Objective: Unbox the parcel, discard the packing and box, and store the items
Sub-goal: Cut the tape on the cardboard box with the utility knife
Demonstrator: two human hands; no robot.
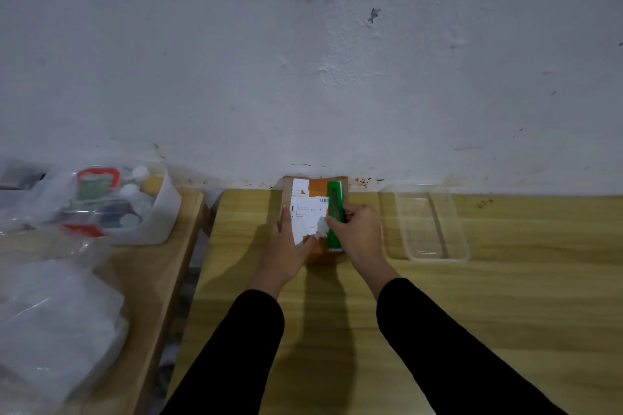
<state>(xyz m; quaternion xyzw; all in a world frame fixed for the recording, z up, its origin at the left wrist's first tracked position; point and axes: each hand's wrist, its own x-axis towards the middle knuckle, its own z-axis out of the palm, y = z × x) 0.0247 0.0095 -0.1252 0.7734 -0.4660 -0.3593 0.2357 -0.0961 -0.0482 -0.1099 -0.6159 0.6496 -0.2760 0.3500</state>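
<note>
A brown cardboard parcel point(317, 192) with orange tape and a white shipping label lies on the wooden table point(505, 296), pushed against the wall. My left hand point(286, 253) holds the parcel by its left side, thumb across the label. A green utility knife point(335, 212) lies lengthwise on the parcel's right part. My right hand point(357, 232) is closed on the knife's middle. Black sleeves cover both forearms.
An empty clear plastic container point(435, 226) sits to the right of the parcel. On a second table at the left, a white bin point(151, 212) holds bottles and bagged items, and clear plastic bags point(57, 320) lie in front of it. A gap separates the tables.
</note>
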